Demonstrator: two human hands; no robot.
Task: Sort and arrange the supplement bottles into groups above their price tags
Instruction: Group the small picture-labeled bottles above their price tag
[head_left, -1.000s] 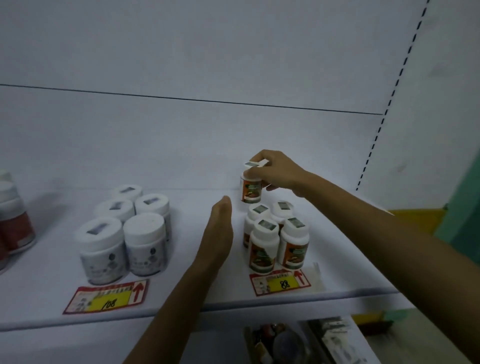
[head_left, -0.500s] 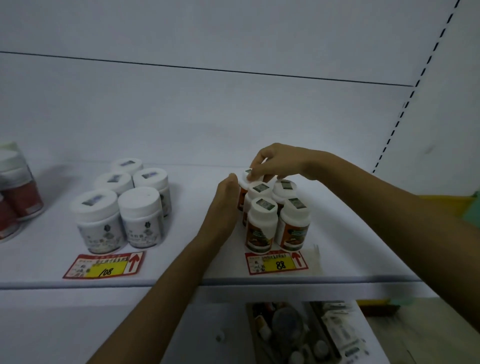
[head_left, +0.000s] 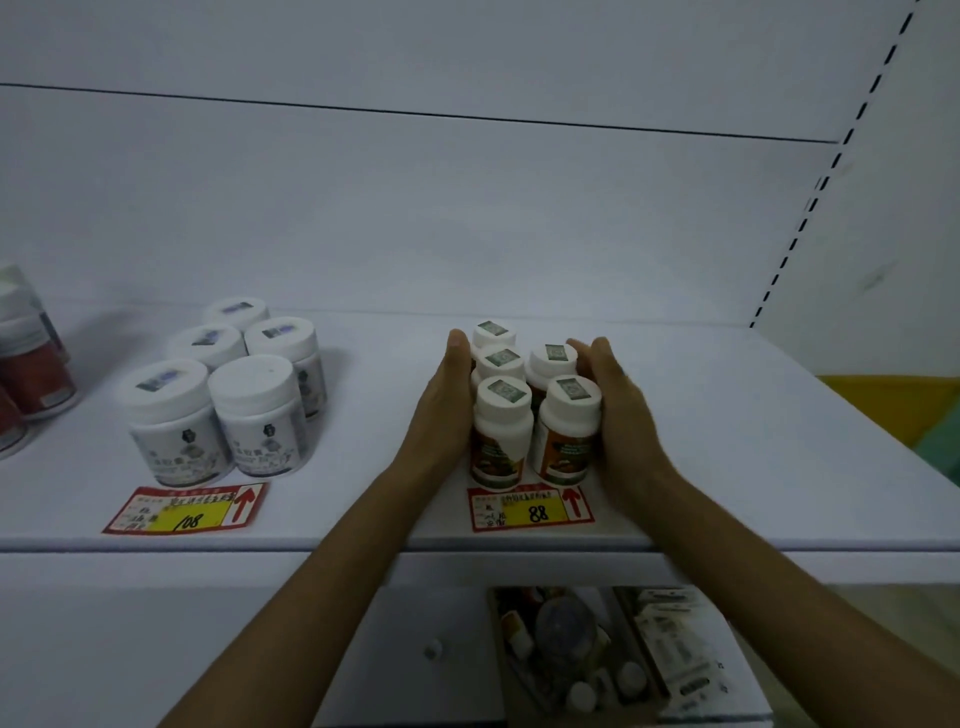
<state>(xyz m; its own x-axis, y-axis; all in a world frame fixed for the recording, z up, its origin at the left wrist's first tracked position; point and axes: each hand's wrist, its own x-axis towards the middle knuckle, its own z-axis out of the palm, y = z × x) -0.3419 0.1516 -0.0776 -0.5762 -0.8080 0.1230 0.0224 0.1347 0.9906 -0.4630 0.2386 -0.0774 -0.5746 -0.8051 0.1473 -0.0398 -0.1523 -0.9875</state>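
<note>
On the white shelf, from the head view, looking down at five orange-labelled bottles packed tight just behind the 88 price tag. Standing upright, all of them, long axes vertical, white caps up, printed fronts of the near pair facing the shelf edge. Pressing the left hand flat against the left side of the cluster, fingers straight and together, tips pointing away toward the rear of the shelf. Cupping the right hand against the right side, fingers nearly straight, touching rather than gripping; keeping the two hands apart with the bottles between them. Hiding most of the three rear bottles behind the front pair, only caps and green stickers showing; covering the outer flanks of the cluster with the palms. Failing to read the label print: too dim and too small. Making out five wider grey-labelled jars well apart to the left, upright behind the 108 price tag. Catching red-labelled bottles at the left edge, cut off by the frame. Glimpsing a clutter of packets below the shelf, blurred, contents hard to tell. Losing both forearms past the bottom edge
</note>
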